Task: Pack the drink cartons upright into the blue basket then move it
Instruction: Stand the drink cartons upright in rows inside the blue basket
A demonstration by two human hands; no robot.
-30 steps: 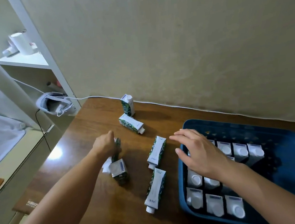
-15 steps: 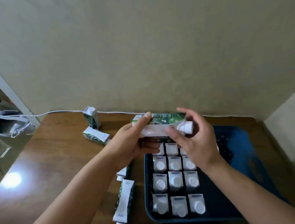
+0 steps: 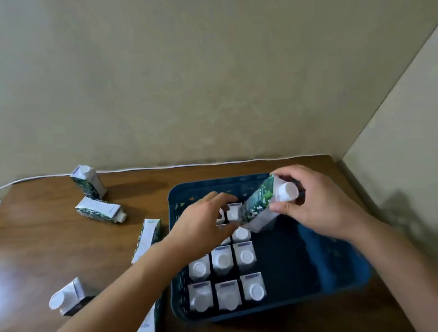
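The blue basket [image 3: 335, 261] sits on the brown table, its left part filled with several upright white-capped cartons [image 3: 222, 261]. My right hand [image 3: 314, 207] grips a green-and-white carton [image 3: 262, 209] by its capped top, tilted over the basket's back middle, its base pointing down toward the packed rows. My left hand [image 3: 204, 225] hovers over the back rows with fingers relaxed, just left of the carton's base; whether it touches is unclear. Several loose cartons lie or stand on the table left of the basket: one upright [image 3: 88, 181], others on their sides [image 3: 98, 210], [image 3: 147, 238].
The table [image 3: 47, 247] meets walls at the back and right. A white cable [image 3: 159, 167] runs along the back edge. More cartons lie near the front left [image 3: 68, 297] and partly under my left forearm [image 3: 148, 324]. The basket's right half holds nothing.
The carton went from level, held by both hands above the basket, to tilted downward in my right hand alone. My left hand let go and dropped toward the rows.
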